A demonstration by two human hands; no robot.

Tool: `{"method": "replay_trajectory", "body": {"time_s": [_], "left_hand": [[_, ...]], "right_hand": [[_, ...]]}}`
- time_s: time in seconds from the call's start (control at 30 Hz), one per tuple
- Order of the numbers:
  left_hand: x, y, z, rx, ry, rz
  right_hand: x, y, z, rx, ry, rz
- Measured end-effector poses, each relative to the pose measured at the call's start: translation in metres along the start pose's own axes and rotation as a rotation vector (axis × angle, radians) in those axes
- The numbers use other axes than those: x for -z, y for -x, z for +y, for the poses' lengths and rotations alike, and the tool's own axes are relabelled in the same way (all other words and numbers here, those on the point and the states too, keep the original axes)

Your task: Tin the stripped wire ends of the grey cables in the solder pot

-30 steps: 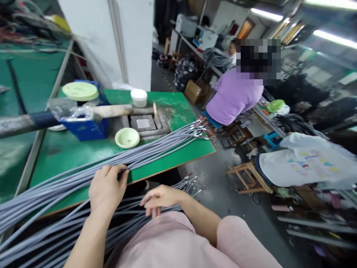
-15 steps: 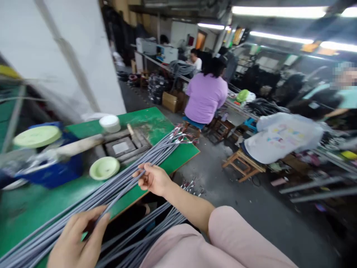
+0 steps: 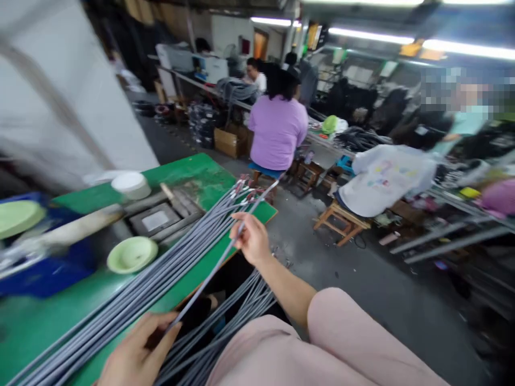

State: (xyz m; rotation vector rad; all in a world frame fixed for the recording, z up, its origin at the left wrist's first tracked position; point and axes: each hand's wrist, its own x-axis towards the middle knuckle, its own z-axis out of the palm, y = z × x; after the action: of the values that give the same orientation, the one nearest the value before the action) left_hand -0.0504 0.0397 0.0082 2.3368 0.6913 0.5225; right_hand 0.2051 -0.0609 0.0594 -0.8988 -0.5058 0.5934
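One grey cable (image 3: 213, 272) stretches between my two hands, lifted off to the near side of the others. My left hand (image 3: 140, 346) pinches it near the bottom of the view, between thumb and fingers. Farther up, my right hand (image 3: 251, 238) has its fingers closed round the same cable, whose pale stripped tip sticks out beyond. A bundle of grey cables (image 3: 161, 271) lies slantwise across the green table (image 3: 213, 177), with red and white wire ends at its far end. More grey cables (image 3: 225, 321) hang below the table edge, beside my lap.
On the table stand a pale green bowl (image 3: 132, 254), a white tub (image 3: 131, 185), a grey metal fixture (image 3: 156, 219) and a blue bin (image 3: 48, 273). A person in purple (image 3: 277, 131) sits beyond. A wooden stool (image 3: 341, 222) stands to the right.
The held cable has come up away from the bundle, towards me and to the right, with both hands still on it. The camera view has turned slightly right.
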Motion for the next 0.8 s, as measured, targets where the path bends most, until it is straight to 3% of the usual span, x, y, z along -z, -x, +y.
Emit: {"method": "replay_trajectory", "body": {"time_s": [0.07,0.13,0.23,0.37,0.47,0.57,0.7,0.8], "left_hand": [[0.000,-0.001,0.015,0.049,0.075,-0.059],[-0.003,-0.002,0.029,0.126,0.179,-0.005],[-0.011,-0.008,0.047,0.222,0.485,0.167],[-0.017,-0.013,0.052,0.331,0.857,0.353],[-0.017,-0.011,0.046,0.422,1.013,0.466],[-0.016,-0.008,0.044,0.435,1.103,0.463],[-0.018,-0.007,0.052,0.361,1.213,0.307],[-0.025,-0.004,0.061,0.257,1.329,0.110]], "right_hand": [[0.004,0.013,-0.011,0.042,0.261,-0.158],[0.008,0.024,-0.018,-0.021,0.535,-0.424],[0.013,0.040,-0.013,-0.107,0.835,-0.795],[0.019,0.060,0.006,-0.183,1.067,-1.085],[0.025,0.068,0.012,-0.230,1.129,-1.200],[0.026,0.067,0.010,-0.243,1.093,-1.274],[0.016,0.060,0.010,-0.298,0.877,-1.219],[0.007,0.059,0.023,-0.502,0.613,-1.129]]}}
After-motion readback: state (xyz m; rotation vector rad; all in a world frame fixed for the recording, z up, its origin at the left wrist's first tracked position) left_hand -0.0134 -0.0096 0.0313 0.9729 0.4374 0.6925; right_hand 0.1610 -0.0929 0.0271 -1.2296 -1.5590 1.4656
